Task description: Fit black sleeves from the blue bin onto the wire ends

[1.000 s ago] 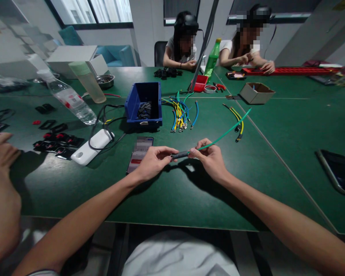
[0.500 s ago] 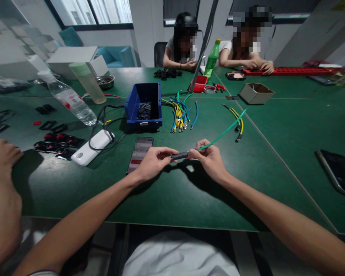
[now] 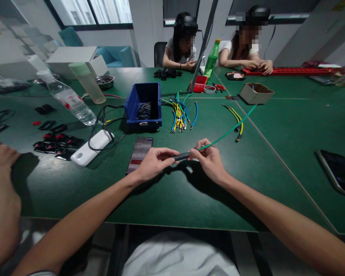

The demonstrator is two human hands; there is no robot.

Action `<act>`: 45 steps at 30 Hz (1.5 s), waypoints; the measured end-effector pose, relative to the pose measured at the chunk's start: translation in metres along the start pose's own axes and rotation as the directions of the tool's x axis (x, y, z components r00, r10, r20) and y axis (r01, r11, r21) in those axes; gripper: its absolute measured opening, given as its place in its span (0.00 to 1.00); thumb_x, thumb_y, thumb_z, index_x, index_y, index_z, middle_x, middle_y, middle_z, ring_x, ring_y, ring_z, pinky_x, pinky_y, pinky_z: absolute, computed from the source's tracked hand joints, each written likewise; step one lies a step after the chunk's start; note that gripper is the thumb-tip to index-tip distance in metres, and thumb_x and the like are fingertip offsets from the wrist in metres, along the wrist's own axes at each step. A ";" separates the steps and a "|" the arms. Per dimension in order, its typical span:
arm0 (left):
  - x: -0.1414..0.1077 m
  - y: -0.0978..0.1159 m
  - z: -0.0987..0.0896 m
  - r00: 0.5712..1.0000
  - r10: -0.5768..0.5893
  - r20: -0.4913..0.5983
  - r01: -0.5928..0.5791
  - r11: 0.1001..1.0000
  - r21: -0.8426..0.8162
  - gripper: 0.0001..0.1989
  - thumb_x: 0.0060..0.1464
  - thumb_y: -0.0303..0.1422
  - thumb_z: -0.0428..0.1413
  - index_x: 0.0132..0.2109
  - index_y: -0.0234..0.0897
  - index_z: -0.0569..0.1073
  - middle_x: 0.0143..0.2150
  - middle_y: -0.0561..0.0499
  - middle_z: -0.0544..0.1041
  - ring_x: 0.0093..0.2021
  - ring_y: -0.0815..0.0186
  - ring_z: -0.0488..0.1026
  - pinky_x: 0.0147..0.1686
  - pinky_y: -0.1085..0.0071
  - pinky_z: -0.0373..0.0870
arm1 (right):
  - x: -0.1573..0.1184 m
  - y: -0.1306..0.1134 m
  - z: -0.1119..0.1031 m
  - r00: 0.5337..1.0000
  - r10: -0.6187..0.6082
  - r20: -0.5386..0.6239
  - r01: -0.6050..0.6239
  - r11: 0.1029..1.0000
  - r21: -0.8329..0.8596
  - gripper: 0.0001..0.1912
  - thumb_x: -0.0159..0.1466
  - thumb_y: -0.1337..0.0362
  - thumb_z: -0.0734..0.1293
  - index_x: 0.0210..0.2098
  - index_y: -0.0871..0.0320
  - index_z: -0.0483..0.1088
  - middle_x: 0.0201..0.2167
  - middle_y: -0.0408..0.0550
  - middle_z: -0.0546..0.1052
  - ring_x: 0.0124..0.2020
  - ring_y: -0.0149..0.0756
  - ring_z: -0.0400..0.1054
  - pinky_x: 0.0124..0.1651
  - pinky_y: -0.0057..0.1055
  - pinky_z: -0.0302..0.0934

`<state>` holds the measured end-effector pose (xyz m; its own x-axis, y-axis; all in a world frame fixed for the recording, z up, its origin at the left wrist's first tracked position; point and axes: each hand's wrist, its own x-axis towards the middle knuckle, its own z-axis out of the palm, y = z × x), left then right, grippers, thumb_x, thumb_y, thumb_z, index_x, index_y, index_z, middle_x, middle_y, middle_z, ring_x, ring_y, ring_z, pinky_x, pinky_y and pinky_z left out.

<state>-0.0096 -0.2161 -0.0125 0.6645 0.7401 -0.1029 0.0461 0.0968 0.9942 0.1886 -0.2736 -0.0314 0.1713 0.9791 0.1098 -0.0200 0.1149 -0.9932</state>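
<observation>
My left hand (image 3: 155,163) pinches the left end of a short black sleeve (image 3: 181,156), held just above the green table. At the sleeve's right end, my right hand (image 3: 208,155) grips a thin green wire (image 3: 228,132) between thumb and fingers. The wire curves up and away to the right, toward the cardboard box. Where wire and sleeve meet is partly covered by my right fingertips. Beyond my hands lies a bunch of yellow, blue and green wires (image 3: 179,115) with metal lugs. A blue bin (image 3: 128,111) beside it holds several black sleeves (image 3: 144,111).
A phone (image 3: 140,151) lies by my left hand, a white power bank (image 3: 93,147) farther left. Yellow-and-black wires (image 3: 239,124) and a cardboard box (image 3: 255,95) are beyond my right hand. Another person's hand (image 3: 1,161) rests at far left. Two people sit opposite.
The green wire's free end has swung right and farther out, toward the cardboard box. The sleeve has shifted slightly right between my fingers; both hands keep nearly the same place.
</observation>
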 end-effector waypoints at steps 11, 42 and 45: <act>0.001 -0.002 0.003 1.000 -0.017 -0.005 0.017 0.999 -0.043 0.12 0.47 0.30 0.62 0.41 0.30 0.77 0.37 0.46 0.80 0.36 0.64 0.78 0.41 0.67 0.73 | -0.001 0.001 0.002 1.000 -0.001 -0.009 0.001 1.000 0.009 0.16 0.58 0.57 0.69 0.33 0.53 0.56 0.23 0.37 0.71 0.25 0.33 0.70 0.31 0.30 0.62; 0.000 -0.018 0.017 0.999 0.012 -0.050 -0.015 0.998 -0.060 0.14 0.52 0.31 0.59 0.46 0.31 0.71 0.38 0.46 0.78 0.42 0.64 0.77 0.43 0.70 0.71 | -0.003 -0.003 0.006 0.990 -0.038 -0.139 0.036 0.999 -0.020 0.29 0.52 0.61 0.73 0.52 0.51 0.64 0.32 0.42 0.75 0.32 0.33 0.71 0.39 0.34 0.66; 0.002 -0.018 0.017 0.995 0.017 -0.099 -0.022 0.999 -0.048 0.13 0.51 0.32 0.61 0.43 0.31 0.71 0.39 0.45 0.78 0.42 0.63 0.78 0.43 0.69 0.72 | -0.003 -0.003 0.005 0.988 -0.050 -0.147 0.044 0.998 -0.044 0.29 0.53 0.61 0.73 0.53 0.51 0.64 0.32 0.42 0.75 0.32 0.33 0.71 0.39 0.34 0.67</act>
<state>0.0031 -0.2278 -0.0305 0.5877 0.8042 -0.0883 -0.0047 0.1125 0.9936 0.1828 -0.2760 -0.0290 0.3147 0.9368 0.1525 0.0308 0.1505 -0.9881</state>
